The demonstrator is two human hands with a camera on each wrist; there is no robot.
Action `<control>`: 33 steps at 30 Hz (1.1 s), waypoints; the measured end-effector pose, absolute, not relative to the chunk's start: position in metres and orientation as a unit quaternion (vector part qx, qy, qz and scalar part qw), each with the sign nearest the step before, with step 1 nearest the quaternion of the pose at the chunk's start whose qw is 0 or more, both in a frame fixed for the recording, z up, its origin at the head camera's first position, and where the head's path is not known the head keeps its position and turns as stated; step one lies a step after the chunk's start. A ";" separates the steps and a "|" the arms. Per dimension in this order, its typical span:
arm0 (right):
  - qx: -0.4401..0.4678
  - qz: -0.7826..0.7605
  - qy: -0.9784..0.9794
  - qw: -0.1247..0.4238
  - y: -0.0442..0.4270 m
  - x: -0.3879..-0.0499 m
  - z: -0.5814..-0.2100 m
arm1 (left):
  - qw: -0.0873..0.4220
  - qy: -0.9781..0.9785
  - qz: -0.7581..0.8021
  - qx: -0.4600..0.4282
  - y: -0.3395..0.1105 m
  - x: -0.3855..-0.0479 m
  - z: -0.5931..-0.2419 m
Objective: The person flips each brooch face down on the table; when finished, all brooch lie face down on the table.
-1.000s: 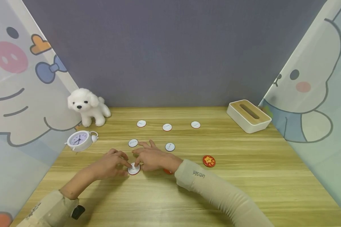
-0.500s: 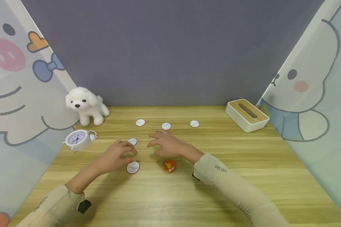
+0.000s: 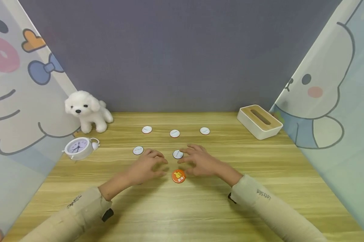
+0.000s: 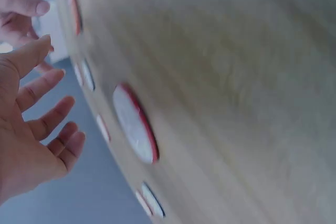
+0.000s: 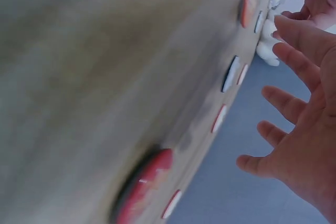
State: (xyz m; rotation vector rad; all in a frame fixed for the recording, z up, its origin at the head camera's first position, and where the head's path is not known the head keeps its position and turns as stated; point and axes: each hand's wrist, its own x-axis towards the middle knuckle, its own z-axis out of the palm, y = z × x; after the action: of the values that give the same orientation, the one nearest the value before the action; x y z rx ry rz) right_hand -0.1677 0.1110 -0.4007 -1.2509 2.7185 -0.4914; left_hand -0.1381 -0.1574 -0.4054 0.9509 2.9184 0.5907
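My left hand [image 3: 148, 167] hovers just left of an orange round badge [image 3: 178, 176] with a yellow thumbs-up, its fingers loosely bent and holding nothing. To the badge's right, my right hand [image 3: 202, 162] is also spread above the table. Its fingertips come close to a white-backed badge [image 3: 178, 154]. Another white disc with a red rim [image 4: 135, 123] lies beneath my left hand, hidden in the head view but plain in the left wrist view. A red badge [image 5: 144, 187] shows in the right wrist view, while my right arm covers it in the head view.
More white discs lie face down: one [image 3: 138, 150] at left, and a back row of three, including the middle disc [image 3: 174, 133]. A plush dog [image 3: 88, 111] and an alarm clock [image 3: 79, 148] stand at left. A tissue box [image 3: 259, 121] sits back right.
Both hands have lifted off the front-left white disc. The right hand has moved right, uncovering the orange badge; the left hand has followed to the right. The view has shifted slightly.
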 end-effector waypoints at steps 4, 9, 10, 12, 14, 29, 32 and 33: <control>-0.421 -0.159 0.891 0.051 0.115 -0.163 -0.407 | 0.012 0.937 0.173 0.305 -0.145 -0.134 -0.412; -0.414 -0.153 0.895 0.057 0.114 -0.161 -0.413 | -0.007 0.937 0.165 0.308 -0.136 -0.131 -0.418; -0.411 -0.154 0.897 0.060 0.114 -0.161 -0.414 | -0.013 0.938 0.160 0.307 -0.135 -0.130 -0.419; -0.406 -0.158 0.898 0.064 0.113 -0.160 -0.416 | -0.022 0.939 0.153 0.307 -0.132 -0.130 -0.421; -0.403 -0.158 0.899 0.067 0.112 -0.160 -0.417 | -0.024 0.939 0.152 0.306 -0.130 -0.129 -0.422; -0.391 -0.138 0.906 0.082 0.106 -0.161 -0.417 | -0.020 0.941 0.143 0.307 -0.122 -0.129 -0.429; -0.390 -0.137 0.907 0.085 0.105 -0.161 -0.416 | -0.022 0.940 0.140 0.309 -0.121 -0.130 -0.430; -0.389 -0.136 0.907 0.085 0.105 -0.161 -0.417 | -0.021 0.941 0.138 0.309 -0.120 -0.130 -0.430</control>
State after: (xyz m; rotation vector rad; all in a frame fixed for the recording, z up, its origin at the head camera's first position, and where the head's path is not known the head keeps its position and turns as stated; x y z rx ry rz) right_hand -0.1614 0.1053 -0.4165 -1.1613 2.7054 -0.4041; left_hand -0.1303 -0.1204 -0.4299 0.9838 2.9964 0.4393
